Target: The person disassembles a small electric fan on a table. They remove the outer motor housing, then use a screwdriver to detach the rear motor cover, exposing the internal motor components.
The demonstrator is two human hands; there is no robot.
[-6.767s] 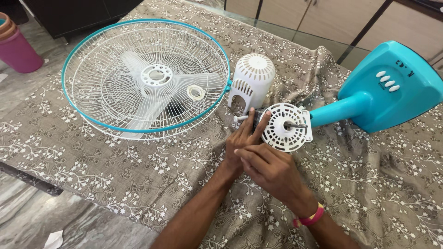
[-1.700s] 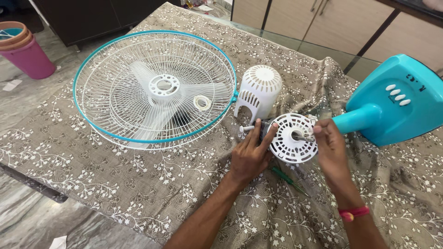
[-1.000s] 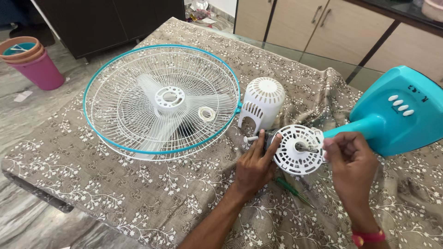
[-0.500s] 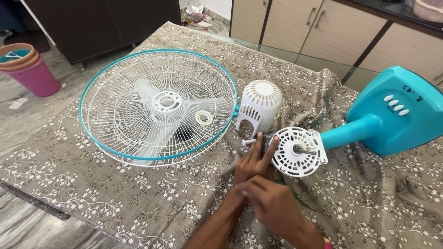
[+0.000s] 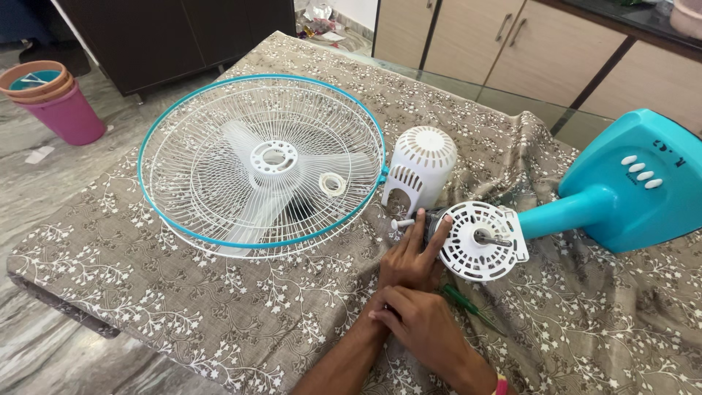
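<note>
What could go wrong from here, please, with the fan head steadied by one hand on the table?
1. The left hand presses only the motor's side, so the white motor plate could roll on the loose, rumpled cloth.
2. The bare shaft points outward and might snag the right hand.
3. The green screwdriver could slip under cloth folds.

A home room: cloth-covered glass table point(image 5: 468, 88), wooden cupboards point(image 5: 526, 44), marble floor point(image 5: 44, 183), stacked plastic buckets point(image 5: 55, 99).

Turquoise fan stand point(image 5: 636, 194), white grille point(image 5: 263, 164) with turquoise rim, brown floral cloth point(image 5: 183, 292)
</note>
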